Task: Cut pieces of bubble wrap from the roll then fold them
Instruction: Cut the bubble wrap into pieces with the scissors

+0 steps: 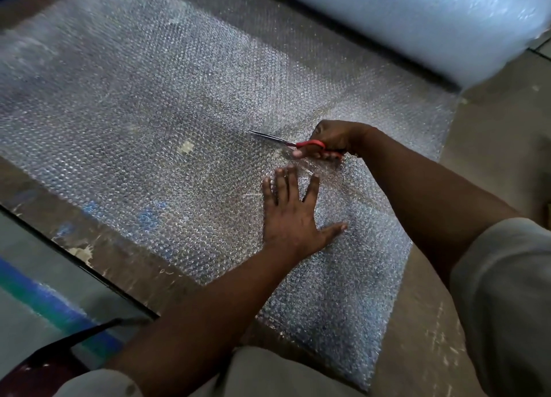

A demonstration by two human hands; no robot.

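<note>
Red-handled scissors [298, 144] sit gripped in our right hand [331, 137], blades aimed toward 10 o'clock across the bubble wrap sheet [143, 122], w/ the roll [417, 24] at 1 o'clock. Our left hand [293, 215] lies flat, fingers spread, pressing the sheet just below the cut line.

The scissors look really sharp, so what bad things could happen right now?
1. The left hand presses flat on the bubble wrap sheet just beside the scissors. If it slides toward the blades, a finger could get nicked.
2. The right hand has its grip on the red handles with the blades aimed across the loose sheet. If the sheet bunches, the cut may go crooked.
3. The roll could turn and pull the sheet.
</note>
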